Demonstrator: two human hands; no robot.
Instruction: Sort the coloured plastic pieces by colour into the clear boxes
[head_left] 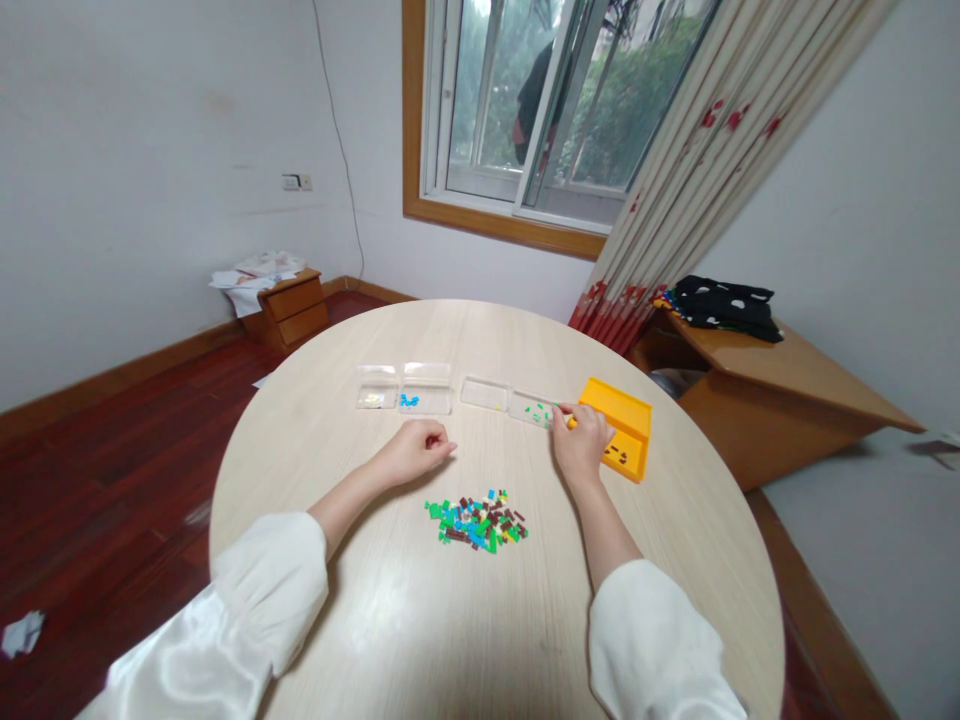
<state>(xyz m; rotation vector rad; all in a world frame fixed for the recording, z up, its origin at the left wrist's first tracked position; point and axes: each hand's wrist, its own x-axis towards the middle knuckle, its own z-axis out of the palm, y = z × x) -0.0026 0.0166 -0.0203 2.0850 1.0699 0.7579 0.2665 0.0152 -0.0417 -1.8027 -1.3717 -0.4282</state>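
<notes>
My left hand (417, 450) hovers over or rests on the table behind the brick pile, its fingers curled in; nothing shows in them. My right hand (583, 440) is at the right, between a clear box with green bricks (537, 412) and a yellow case (628, 408). Its fingers are pinched together, and a bit of yellow shows by them; whether they hold it is unclear. In front of both hands lies a loose pile of small toy bricks (480, 522), green, blue, brown and yellow. Several brown bricks (619, 456) lie inside the yellow case.
Further left on the round table (390, 620) stand clear boxes with pale bricks (373, 398) and blue bricks (409, 400). Another clear box (484, 392) holds a tiny yellow piece. Beyond the table are a small cabinet (296, 310), a curtain (675, 180) and a wooden desk (795, 400).
</notes>
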